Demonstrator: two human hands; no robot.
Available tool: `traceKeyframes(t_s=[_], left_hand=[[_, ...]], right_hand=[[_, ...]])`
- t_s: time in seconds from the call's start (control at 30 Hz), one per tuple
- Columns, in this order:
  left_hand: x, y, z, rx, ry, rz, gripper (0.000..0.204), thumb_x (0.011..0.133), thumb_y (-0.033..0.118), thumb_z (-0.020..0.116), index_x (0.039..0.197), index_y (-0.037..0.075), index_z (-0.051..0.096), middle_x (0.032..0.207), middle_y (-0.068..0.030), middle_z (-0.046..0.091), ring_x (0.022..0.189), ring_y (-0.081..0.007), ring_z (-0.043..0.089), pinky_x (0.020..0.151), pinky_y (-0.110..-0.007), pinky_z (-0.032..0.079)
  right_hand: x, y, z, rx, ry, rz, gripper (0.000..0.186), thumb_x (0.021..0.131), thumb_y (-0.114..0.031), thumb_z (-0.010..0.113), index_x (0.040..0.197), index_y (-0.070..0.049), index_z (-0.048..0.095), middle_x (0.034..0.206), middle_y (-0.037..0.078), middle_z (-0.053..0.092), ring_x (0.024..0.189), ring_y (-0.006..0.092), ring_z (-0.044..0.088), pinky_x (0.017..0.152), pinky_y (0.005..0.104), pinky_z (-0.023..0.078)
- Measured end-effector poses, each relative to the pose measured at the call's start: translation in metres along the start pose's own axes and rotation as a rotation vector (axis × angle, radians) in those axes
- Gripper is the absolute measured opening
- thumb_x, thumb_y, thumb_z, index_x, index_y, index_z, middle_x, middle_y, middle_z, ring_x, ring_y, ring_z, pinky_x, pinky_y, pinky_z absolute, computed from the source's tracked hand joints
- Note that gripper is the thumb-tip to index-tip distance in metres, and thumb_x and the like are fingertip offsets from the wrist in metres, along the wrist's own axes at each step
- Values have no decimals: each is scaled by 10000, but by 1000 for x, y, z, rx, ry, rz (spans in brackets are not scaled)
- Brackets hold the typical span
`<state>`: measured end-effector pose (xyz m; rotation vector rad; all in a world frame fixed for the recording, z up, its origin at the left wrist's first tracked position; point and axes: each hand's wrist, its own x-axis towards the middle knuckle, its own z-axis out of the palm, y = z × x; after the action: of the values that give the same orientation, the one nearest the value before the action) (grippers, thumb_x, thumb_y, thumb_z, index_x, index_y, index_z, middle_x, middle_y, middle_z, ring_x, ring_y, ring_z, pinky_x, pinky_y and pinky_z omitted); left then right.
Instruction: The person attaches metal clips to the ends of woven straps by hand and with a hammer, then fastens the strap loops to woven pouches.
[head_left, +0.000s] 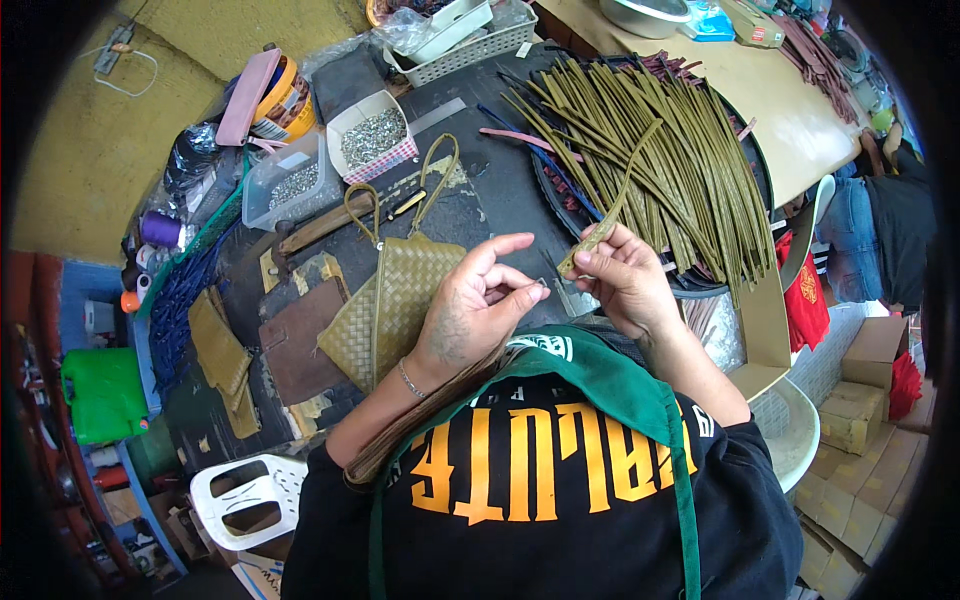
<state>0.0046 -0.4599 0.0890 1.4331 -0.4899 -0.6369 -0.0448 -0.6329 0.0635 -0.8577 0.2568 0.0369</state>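
Observation:
My right hand [625, 278] pinches the near end of a long olive-green leather strip [622, 192] that runs up toward a big fan of similar strips [680, 150]. My left hand [478, 305] holds a tiny metal piece [541, 284] between thumb and forefinger, close to the strip's end. Left of my left hand, a woven olive pouch [390, 300] with two strap loops lies flat on the dark work mat [490, 180].
Two small boxes of metal rivets [372, 138] stand at the back left beside a clear tub [285, 185]. A white basket [460, 50] sits behind them. Leather scraps [225, 360], a white plastic stool [250, 490] and cardboard boxes [860, 410] surround me. Another person [890, 230] sits at far right.

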Motion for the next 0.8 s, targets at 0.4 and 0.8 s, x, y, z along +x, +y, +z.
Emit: traceKeyframes(t_s=[0.4, 0.8], left_hand=[[-3, -1, -5, 188, 14, 22, 433, 740, -33, 546, 1109, -29, 317, 766, -87, 581, 730, -79, 542, 648, -168, 422], [-7, -4, -3, 180, 104, 114, 274, 721, 8, 584, 942, -44, 432, 787, -104, 547, 681, -113, 562, 607, -205, 458]], right_hand=[[-3, 10, 12, -9, -56, 45, 185, 739, -10, 553, 898, -54, 468, 783, 46, 569, 701, 109, 552, 604, 201, 449], [-5, 19, 21, -221, -114, -185, 182, 743, 47, 528, 887, -17, 435, 804, 60, 552, 733, 77, 526, 657, 186, 426]])
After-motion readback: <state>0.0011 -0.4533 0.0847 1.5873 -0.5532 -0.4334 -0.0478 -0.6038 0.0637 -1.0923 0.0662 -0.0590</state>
